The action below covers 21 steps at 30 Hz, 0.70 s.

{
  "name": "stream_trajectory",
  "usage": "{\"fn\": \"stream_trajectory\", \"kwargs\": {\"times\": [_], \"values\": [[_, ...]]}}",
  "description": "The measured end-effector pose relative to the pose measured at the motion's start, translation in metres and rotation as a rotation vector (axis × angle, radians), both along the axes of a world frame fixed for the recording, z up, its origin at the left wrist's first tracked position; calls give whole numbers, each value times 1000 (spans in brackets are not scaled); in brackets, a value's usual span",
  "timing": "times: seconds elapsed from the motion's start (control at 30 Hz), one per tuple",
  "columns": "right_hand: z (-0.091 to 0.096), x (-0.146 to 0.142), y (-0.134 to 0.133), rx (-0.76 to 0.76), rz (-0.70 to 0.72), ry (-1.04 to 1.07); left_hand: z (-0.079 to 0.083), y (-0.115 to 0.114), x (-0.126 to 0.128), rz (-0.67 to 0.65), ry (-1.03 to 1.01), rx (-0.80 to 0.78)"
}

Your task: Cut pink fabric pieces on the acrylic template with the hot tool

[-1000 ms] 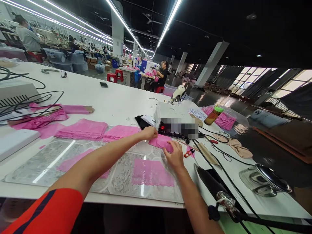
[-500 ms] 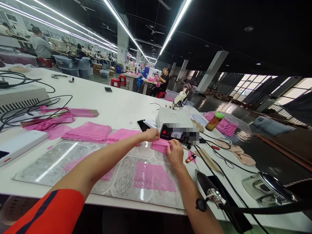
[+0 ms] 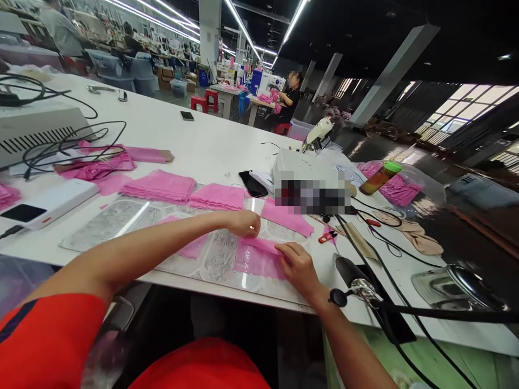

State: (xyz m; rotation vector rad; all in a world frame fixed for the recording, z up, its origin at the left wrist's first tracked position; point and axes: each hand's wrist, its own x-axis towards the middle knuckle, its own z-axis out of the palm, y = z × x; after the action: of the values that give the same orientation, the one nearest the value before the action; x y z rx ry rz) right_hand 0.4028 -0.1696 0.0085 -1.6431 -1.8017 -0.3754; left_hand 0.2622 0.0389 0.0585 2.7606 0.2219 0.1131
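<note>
My left hand is closed in a pinch at the far left corner of a pink fabric piece. At its right edge, my right hand has thumb and fingers closed on the same fabric. The piece lies low over a glossy clear-topped board with a grey marbled pattern. Just beyond my hands rests another pink fabric, in front of a pale control box. Left of it are two stacks of pink pieces, one wider and one narrower. My left forearm covers part of a pink piece.
Orange thread snips lie right of the board, near a black-handled tool with a cable. Further right stand a glass pot and a green-lidded bottle. A phone and a white device are on the table.
Both hands have come from beside the control box toward the near part of the board. A pink fabric now lies by the box without my hands on it. My view has tilted downward.
</note>
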Motion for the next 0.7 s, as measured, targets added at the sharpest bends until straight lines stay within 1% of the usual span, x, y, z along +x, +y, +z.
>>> {"fn": "stream_trajectory", "kwargs": {"times": [0.1, 0.2, 0.27, 0.33, 0.43, 0.53, 0.63, 0.7], "values": [[-2, -4, 2, -5, -7, 7, 6, -22, -16, -63, -19, 60], [-2, -4, 9, -15, -1, 19, 7, -49, -23, -13, -85, 176], [0, -5, 12, -14, 3, 33, 3, -66, -20, 26, -116, 252], [1, -5, 12, -6, 11, 43, -3, -75, -15, 44, -135, 312], [2, -2, 8, -3, 21, 54, -11, -74, -12, 43, -152, 376], [3, 3, 5, -39, 12, 89, -14, -60, -18, 52, -166, 424], [7, 12, 8, -63, -2, 158, -9, -44, -23, 64, -175, 455], [11, 18, 12, -26, -12, 193, -2, -37, -24, 69, -188, 469]]}}
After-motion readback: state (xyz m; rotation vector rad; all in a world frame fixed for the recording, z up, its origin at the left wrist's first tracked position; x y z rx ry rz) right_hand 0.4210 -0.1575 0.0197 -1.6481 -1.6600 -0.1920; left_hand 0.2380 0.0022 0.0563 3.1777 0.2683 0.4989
